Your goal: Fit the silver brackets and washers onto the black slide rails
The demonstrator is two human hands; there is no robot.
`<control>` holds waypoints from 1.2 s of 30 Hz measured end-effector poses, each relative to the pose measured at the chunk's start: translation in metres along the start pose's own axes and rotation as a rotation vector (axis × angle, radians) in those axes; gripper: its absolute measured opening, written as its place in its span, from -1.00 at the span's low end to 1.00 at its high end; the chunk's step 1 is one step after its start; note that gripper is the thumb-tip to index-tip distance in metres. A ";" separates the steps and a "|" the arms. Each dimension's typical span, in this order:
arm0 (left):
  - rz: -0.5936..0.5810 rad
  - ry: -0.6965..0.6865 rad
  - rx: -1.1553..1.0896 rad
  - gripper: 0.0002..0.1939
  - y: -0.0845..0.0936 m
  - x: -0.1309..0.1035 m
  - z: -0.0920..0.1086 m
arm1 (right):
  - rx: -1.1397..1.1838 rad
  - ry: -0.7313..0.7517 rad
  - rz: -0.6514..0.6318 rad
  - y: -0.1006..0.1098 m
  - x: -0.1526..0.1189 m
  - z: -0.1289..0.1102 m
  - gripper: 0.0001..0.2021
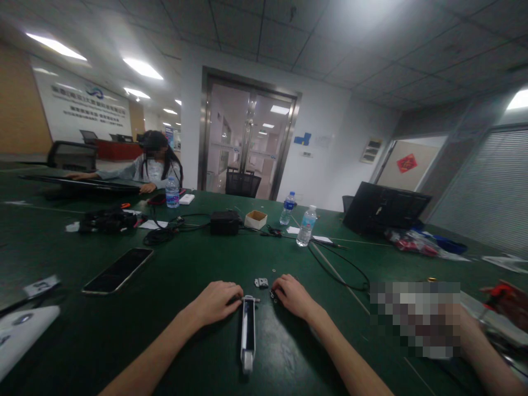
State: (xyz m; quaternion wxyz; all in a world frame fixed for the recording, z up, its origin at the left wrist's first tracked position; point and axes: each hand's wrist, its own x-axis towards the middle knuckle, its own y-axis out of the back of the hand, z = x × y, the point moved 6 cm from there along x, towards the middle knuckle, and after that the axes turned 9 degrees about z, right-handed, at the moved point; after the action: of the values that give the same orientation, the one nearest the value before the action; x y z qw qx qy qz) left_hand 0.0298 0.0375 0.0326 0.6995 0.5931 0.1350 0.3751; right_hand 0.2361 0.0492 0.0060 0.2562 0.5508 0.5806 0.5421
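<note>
A long, narrow channel-shaped piece (248, 330) with pale metal edges and a dark inside lies lengthwise in front of me. A short pin or bolt crosses its far end. My left hand (218, 300) is closed at that far end, fingertips against the piece by the pin. My right hand (291, 294) rests on the table with its fingers bent together over tiny metal parts (272, 296), too small to name; what its fingertips hold is hidden. Between both hands, slightly beyond, sits a small silver metal fitting (261, 282). A tiny ring (274, 270) lies farther out.
A phone (118, 270) lies at left. Beyond are a black box (225, 223), an open carton (256, 219), water bottles (306, 226) and cables (163, 235). A black monitor (385, 208) stands at right. Another person's arm (484, 341) reaches in at right; one person (154, 165) sits across.
</note>
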 end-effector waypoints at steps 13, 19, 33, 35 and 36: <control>-0.019 0.024 -0.021 -0.79 0.003 -0.001 0.003 | -0.001 -0.076 -0.003 -0.003 0.000 0.007 -0.84; -0.016 0.021 -0.026 -0.79 0.001 -0.001 0.001 | -0.013 -0.100 -0.014 -0.001 0.000 0.006 -0.85; -0.057 0.040 -0.020 -0.79 -0.002 0.000 0.001 | -0.032 -0.096 -0.023 -0.006 0.000 0.008 -0.78; -0.053 0.044 -0.018 -0.79 -0.003 0.000 0.001 | -0.028 -0.089 -0.017 -0.005 0.000 0.007 -0.78; -0.051 0.047 -0.019 -0.79 -0.003 0.000 0.001 | -0.024 -0.085 -0.014 -0.005 0.000 0.006 -0.78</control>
State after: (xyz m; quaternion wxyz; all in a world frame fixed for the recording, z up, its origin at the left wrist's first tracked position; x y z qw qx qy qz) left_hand 0.0314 0.0370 0.0301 0.7111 0.5737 0.1630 0.3723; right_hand 0.2399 0.0522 -0.0006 0.2910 0.5660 0.5665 0.5234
